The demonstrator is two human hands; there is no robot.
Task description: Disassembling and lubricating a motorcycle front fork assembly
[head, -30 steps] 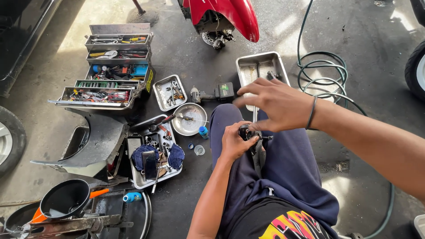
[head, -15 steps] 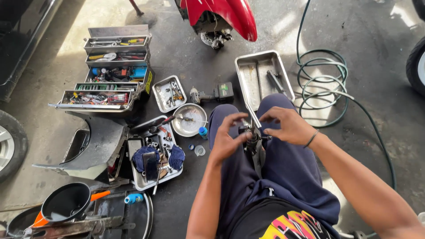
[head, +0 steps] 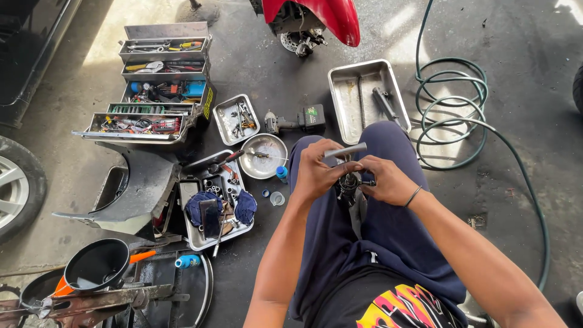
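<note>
the fingers of the left hand (head: 316, 173) grip a grey metal bar (head: 345, 150) at frame centre; the right hand (head: 388, 181) fingers close on a small dark part (head: 350, 183) just below it, over the lap. a steel tray (head: 340, 91) lies above, a green hose (head: 452, 103) at upper right, an open toolbox (head: 161, 85) at upper left.

- Both arms are bare from the upper arm down; no sleeves reach the forearms.
- The left hand (head: 316, 173) wears no glove, ring or band.
- The right hand (head: 388, 181) is ungloved as well, with a thin dark bracelet (head: 413, 195) looped round its wrist.
- Loose navy trousers (head: 388, 237) cover the legs.
- A black shirt (head: 388, 304) shows near the bottom edge, printed with a bold pink, yellow and white graphic.
</note>
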